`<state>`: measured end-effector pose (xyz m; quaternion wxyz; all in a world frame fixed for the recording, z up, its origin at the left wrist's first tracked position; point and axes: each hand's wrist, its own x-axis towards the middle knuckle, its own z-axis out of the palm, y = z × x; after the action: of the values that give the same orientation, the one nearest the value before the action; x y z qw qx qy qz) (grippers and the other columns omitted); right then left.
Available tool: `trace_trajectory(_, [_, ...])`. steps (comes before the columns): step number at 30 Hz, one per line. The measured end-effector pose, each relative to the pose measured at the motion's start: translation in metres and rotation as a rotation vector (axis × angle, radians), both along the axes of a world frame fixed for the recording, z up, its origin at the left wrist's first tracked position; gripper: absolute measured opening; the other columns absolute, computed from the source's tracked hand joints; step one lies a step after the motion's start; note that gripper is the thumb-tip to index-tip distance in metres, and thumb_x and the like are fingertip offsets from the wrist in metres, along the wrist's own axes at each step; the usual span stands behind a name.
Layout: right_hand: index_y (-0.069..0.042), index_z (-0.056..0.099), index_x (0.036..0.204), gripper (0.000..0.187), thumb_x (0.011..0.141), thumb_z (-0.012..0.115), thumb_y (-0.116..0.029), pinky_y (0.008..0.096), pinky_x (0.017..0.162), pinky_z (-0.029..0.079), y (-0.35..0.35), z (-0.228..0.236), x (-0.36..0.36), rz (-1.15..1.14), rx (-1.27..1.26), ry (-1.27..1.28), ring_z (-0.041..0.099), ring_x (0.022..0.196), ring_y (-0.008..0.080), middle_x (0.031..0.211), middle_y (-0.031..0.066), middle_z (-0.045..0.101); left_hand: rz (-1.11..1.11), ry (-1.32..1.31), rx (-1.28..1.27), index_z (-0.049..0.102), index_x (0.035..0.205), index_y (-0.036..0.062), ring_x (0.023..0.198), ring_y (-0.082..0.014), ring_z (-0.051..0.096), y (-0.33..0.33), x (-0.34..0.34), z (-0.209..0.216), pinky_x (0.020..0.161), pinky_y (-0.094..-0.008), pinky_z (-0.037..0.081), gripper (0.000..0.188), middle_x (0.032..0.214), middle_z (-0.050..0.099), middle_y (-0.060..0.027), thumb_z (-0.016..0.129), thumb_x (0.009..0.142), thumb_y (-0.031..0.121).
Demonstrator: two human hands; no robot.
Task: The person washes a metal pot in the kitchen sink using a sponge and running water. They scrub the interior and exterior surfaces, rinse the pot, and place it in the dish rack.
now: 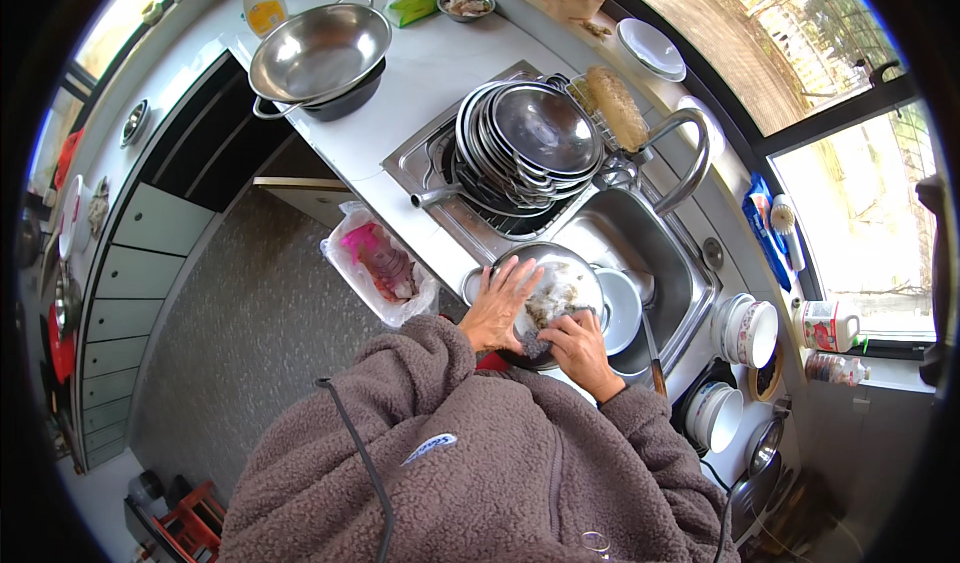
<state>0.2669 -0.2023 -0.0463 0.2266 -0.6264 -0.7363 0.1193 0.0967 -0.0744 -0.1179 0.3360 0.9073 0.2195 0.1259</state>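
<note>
Sink [655, 263]: a metal basin; the pan [540, 252] is at its left side, next to the pale bowl [626, 315].
Pan: round, metal, with foam [562, 281] inside; probably stiff and not fragile, of middle weight, but the wet wall should be slippery. The better place to hold is the rim.
Left hand [498, 308]: fingers spread apart, resting over the pan's left side.
Right hand [582, 351]: fingers closed together on the scrubber [536, 345], at the pan's near side.
Scrubber: dark, small; likely light and soft, best pinched from above.
</note>
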Motion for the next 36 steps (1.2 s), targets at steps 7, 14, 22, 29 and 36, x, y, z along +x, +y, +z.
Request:
trace_trajectory(7, [-0.017, 0.071, 0.097, 0.025, 0.074, 0.068, -0.009, 0.0388, 0.084, 0.038, 0.013, -0.004, -0.008, 0.029, -0.055, -0.047, 0.049, 0.093, 0.0254, 0.098, -0.0021, 0.061, -0.012, 0.010, 0.043, 0.009, 0.159, 0.0160, 0.150, -0.0390, 0.008, 0.006, -0.004, -0.003, 0.112, -0.0728, 0.010, 0.149, 0.162, 0.015, -0.0112, 0.087, 0.042, 0.066])
trace_trajectory(14, [-0.018, 0.071, 0.099, 0.024, 0.076, 0.067, -0.010, 0.0389, 0.083, 0.037, 0.008, -0.003, -0.001, 0.028, -0.054, -0.073, 0.049, 0.093, 0.0252, 0.098, -0.0027, 0.062, -0.029, -0.016, 0.052, 0.009, 0.159, 0.0173, 0.150, -0.0393, 0.007, 0.007, -0.006, -0.006, 0.110, -0.0758, 0.009, 0.151, 0.162, 0.014, -0.0103, 0.085, 0.040, 0.071])
trace_trajectory(22, [-0.017, 0.072, 0.098, 0.026, 0.074, 0.069, -0.009, 0.0392, 0.083, 0.037, -0.003, 0.008, 0.003, 0.054, -0.103, -0.088, 0.049, 0.093, 0.0246, 0.100, -0.0014, 0.060, -0.054, -0.004, 0.054, 0.008, 0.159, 0.0173, 0.149, -0.0405, 0.009, 0.012, -0.008, -0.006, 0.109, -0.0769, 0.010, 0.150, 0.162, 0.015, -0.0102, 0.080, 0.042, 0.077])
trace_trajectory(29, [-0.016, 0.072, 0.097, 0.024, 0.075, 0.066, -0.007, 0.0401, 0.086, 0.039, 0.023, -0.005, -0.013, 0.005, -0.076, -0.113, 0.051, 0.094, 0.0269, 0.098, 0.0005, 0.062, -0.052, 0.030, 0.056, 0.007, 0.159, 0.0165, 0.150, -0.0402, 0.007, 0.011, -0.007, -0.004, 0.110, -0.0762, 0.008, 0.151, 0.162, 0.014, -0.0103, 0.084, 0.041, 0.072])
trace_trajectory(36, [-0.017, 0.073, 0.096, 0.025, 0.074, 0.067, -0.009, 0.0409, 0.086, 0.038, -0.002, 0.011, -0.007, -0.016, -0.157, -0.144, 0.050, 0.094, 0.0266, 0.098, 0.0003, 0.061, -0.059, 0.007, 0.043, 0.006, 0.159, 0.0177, 0.149, -0.0399, 0.008, 0.012, -0.008, -0.003, 0.110, -0.0756, 0.008, 0.150, 0.163, 0.014, -0.0096, 0.085, 0.042, 0.070])
